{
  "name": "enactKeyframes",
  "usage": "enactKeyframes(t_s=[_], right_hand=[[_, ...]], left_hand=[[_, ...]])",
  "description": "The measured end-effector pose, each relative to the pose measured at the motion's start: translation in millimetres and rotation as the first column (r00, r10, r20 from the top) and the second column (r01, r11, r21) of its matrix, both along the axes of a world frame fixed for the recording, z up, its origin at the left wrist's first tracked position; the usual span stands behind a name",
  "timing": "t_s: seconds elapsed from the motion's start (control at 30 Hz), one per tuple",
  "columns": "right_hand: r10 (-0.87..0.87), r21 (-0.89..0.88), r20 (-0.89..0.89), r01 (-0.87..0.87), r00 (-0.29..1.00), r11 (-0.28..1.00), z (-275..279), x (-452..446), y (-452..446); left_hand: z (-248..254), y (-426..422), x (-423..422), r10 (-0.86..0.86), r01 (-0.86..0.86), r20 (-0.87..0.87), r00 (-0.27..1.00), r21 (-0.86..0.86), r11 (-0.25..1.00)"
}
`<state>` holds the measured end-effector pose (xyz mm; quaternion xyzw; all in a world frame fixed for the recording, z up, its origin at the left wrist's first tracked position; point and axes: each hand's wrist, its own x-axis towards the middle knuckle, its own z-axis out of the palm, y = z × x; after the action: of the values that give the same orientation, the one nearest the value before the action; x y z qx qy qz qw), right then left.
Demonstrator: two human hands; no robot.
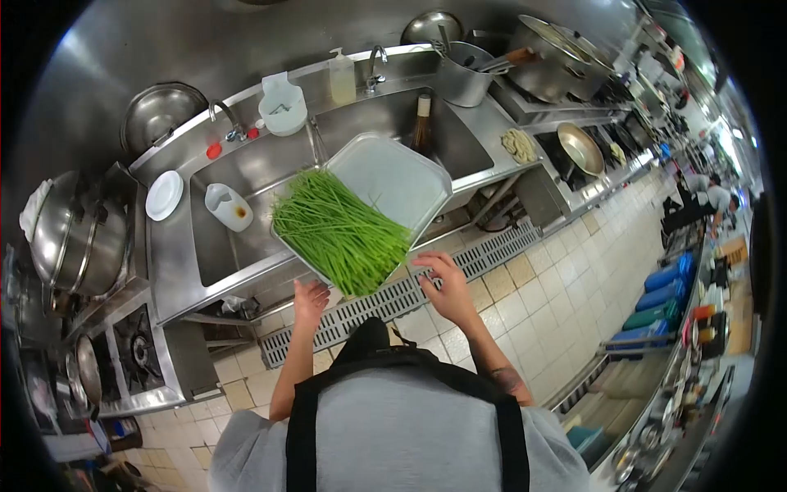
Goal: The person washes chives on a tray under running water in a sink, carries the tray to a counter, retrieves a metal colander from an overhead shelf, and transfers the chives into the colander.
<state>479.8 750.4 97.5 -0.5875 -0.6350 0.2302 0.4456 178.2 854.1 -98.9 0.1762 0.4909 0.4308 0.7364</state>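
Note:
A thick bunch of chives (340, 234), long thin green stalks, lies across the left part of a pale rectangular tray (385, 176). The tray rests over the front of the double sink, its right part showing bare. Close to the tray's near left corner is my left hand (311, 300), open with fingers apart; nothing is in it. My right hand (445, 283) hovers beside the near right end of the chives, fingers loosely bent and apart, holding nothing. Whether either hand touches the tray's edge I cannot tell.
A white jug (229, 208) sits in the left sink basin (215, 254), and a brown bottle-like thing (422, 123) in the right basin. White plates (165, 195) are at left. A large pot (464, 82) with utensils and a frying pan (580, 149) stand at right.

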Motion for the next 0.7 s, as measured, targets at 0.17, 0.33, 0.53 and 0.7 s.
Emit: enactKeyframes(t_s=[0.17, 0.33, 0.53, 0.7], right_hand=[[0.036, 0.033, 0.013, -0.036, 0.999, 0.999, -13.3, 36.4, 76.2], [0.066, -0.059, 0.009, -0.065, 0.998, 0.996, -17.3, 90.9, 152.4], [-0.118, -0.092, -0.192, 0.102, 0.974, 0.991, -62.5, 203.6, 253.0], [-0.102, -0.179, -0.084, 0.086, 0.991, 0.98, -137.0, 253.1, 356.6]], left_hand=[[61.4, 34.7, 70.3, 0.225, -0.249, -0.219, 0.95, -0.094, 0.964], [12.6, 54.0, 74.2, 0.411, -0.463, -0.445, 0.796, -0.01, 0.886], [-25.1, 24.5, 8.4, 0.403, -0.283, -0.7, 0.589, 0.288, 0.915], [-12.4, -14.0, -24.9, 0.463, -0.389, -0.419, 0.781, 0.254, 0.886]])
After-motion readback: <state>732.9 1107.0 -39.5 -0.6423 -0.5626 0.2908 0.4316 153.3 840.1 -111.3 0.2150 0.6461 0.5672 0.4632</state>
